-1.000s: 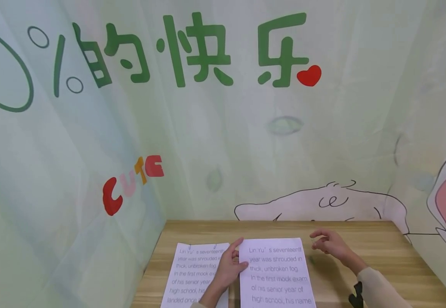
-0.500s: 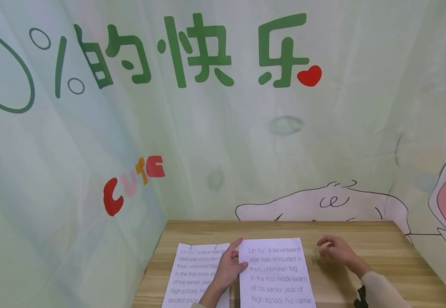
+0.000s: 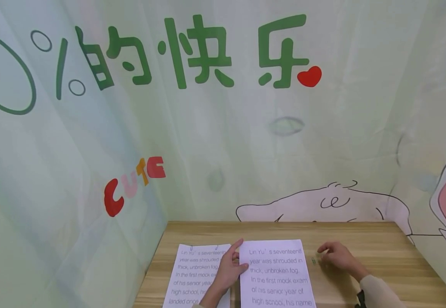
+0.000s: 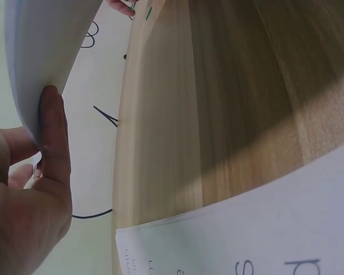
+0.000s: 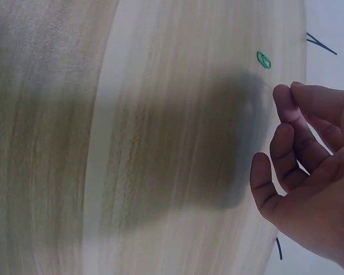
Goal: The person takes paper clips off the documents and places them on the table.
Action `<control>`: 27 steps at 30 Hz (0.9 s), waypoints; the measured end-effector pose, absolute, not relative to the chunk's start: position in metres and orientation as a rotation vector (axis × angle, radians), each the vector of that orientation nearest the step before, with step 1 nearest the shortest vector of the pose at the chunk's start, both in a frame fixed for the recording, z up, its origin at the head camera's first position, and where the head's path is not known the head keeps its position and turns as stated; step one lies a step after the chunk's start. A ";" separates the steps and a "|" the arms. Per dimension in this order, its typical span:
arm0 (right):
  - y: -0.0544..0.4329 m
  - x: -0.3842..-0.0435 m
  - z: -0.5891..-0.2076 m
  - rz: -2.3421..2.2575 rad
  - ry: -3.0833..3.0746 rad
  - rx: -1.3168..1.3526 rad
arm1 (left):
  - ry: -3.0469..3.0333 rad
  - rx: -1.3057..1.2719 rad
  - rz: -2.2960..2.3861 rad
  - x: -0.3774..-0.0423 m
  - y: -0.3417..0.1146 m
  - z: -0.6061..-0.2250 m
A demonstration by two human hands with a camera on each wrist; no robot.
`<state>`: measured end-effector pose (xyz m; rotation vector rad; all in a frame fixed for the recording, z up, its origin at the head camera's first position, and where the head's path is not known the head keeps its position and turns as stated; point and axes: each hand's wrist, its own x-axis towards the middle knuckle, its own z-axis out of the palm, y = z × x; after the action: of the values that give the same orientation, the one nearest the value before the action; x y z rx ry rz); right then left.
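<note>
My left hand (image 3: 228,268) pinches the left edge of a printed paper stack (image 3: 276,273), thumb in front and fingers behind. In the left wrist view, the pages (image 4: 51,51) are lifted at an angle above the table. To the right of them, my right hand (image 3: 338,258) hovers with thumb and index fingertips together. The left wrist view shows a bit of green at those fingertips, a small paper clip mostly hidden by them. Another green paper clip (image 5: 264,60) lies on the table just beyond these fingers, between the pages and the hand.
A second printed stack (image 3: 192,273) lies to the left, with two paper clips (image 3: 191,247) on its top edge, partly covered by my left hand. The wooden table (image 3: 392,256) ends at a printed curtain (image 3: 215,128) behind and at the sides.
My right hand has moved slightly right and lower, away from the pages. The green paper clip on the table now shows clearly beside it. My left hand keeps its hold on the pages.
</note>
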<state>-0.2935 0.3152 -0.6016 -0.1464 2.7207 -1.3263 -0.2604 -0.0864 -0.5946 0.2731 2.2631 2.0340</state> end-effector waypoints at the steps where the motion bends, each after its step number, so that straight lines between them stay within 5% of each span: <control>1: 0.314 -0.293 -0.602 -1.306 2.737 -0.143 | 2.261 0.277 2.033 -0.260 -0.086 -0.595; 27: 0.301 -0.292 -0.613 -1.168 2.908 -0.204 | 2.247 0.287 2.030 -0.260 -0.085 -0.600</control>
<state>-0.2915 0.3005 -0.6131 -0.2038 2.9078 -1.1677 -0.2595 -0.0849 -0.5997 0.2873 2.2468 2.0301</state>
